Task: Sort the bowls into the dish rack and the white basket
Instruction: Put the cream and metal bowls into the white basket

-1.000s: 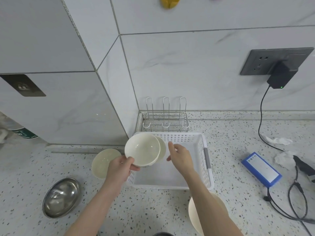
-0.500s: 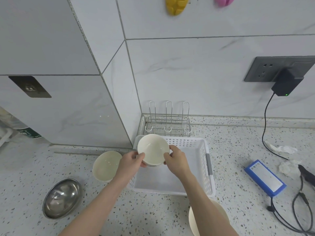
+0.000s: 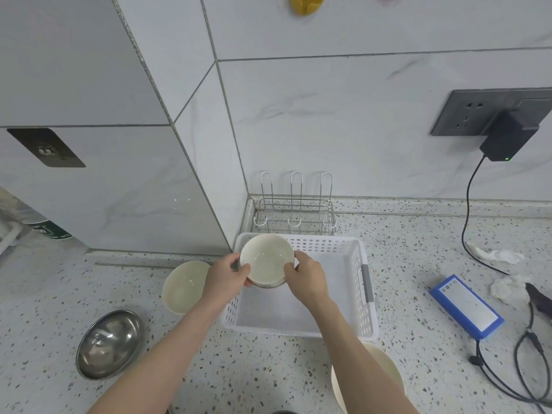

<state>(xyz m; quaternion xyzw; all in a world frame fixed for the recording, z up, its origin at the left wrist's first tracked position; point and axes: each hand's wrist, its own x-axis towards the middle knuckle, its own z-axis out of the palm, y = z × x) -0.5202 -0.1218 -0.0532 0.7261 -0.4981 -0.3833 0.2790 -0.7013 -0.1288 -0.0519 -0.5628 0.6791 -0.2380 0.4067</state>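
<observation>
— Where was the white bowl [image 3: 266,260]?
— Between both hands, above the white basket's [image 3: 363,321] back left corner.
— Held how?
— The left hand [image 3: 228,275] gripped its left rim, the right hand [image 3: 307,277] its right, thumbs curled inside.

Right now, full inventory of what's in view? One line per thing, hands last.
cream bowl, held: 1, cream, over the basket's back left corner
white basket: 1, white perforated plastic, centre of counter
dish rack: 1, silver wire, behind basket, in the wall corner
cream bowl, left: 1, cream, on counter left of basket
steel bowl: 1, silver, counter front left
cream bowl, front: 1, cream, front, partly hidden by right forearm
blue box: 1, blue with white label, counter right
black adapter: 1, black, plugged into wall socket, green light on
crumpled tissues: 2, white, right
left hand: grips held bowl's left side
right hand: grips held bowl's right side
</observation>
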